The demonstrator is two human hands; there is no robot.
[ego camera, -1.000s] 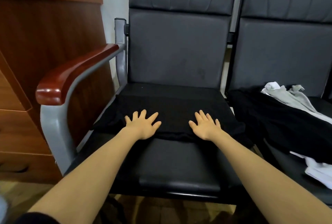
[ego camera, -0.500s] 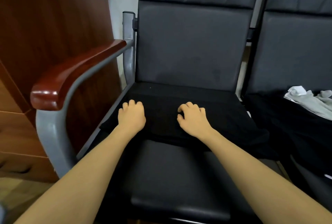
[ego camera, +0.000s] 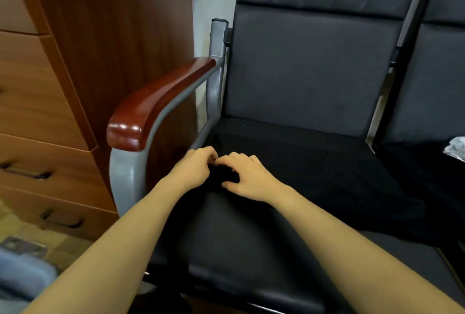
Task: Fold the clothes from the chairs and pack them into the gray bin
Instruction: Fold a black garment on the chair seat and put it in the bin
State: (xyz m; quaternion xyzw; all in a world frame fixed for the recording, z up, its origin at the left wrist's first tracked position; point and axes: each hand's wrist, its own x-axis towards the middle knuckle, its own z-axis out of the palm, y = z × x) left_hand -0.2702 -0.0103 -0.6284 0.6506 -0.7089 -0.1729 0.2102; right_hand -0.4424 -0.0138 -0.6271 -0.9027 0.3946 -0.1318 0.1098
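A black garment [ego camera: 314, 162] lies flat on the seat of the left black chair [ego camera: 251, 250]. My left hand [ego camera: 193, 170] and my right hand [ego camera: 247, 176] sit close together at the garment's near left corner. Both have curled fingers that pinch a bunched bit of the black cloth between them. More dark clothing [ego camera: 432, 188] and a scrap of white cloth [ego camera: 456, 149] lie on the right chair at the frame's edge. No gray bin shows clearly; a bluish-gray shape [ego camera: 22, 281] sits at the bottom left.
The chair's wooden armrest [ego camera: 156, 102] on a gray metal frame rises just left of my hands. A brown chest of drawers [ego camera: 63, 112] stands further left. The chair backrest [ego camera: 309, 72] is behind the garment. Tiled floor shows at the lower left.
Both hands slid left across the garment and came together, going from flat and spread to curled and pinching the cloth at its left corner. The view also swung left.
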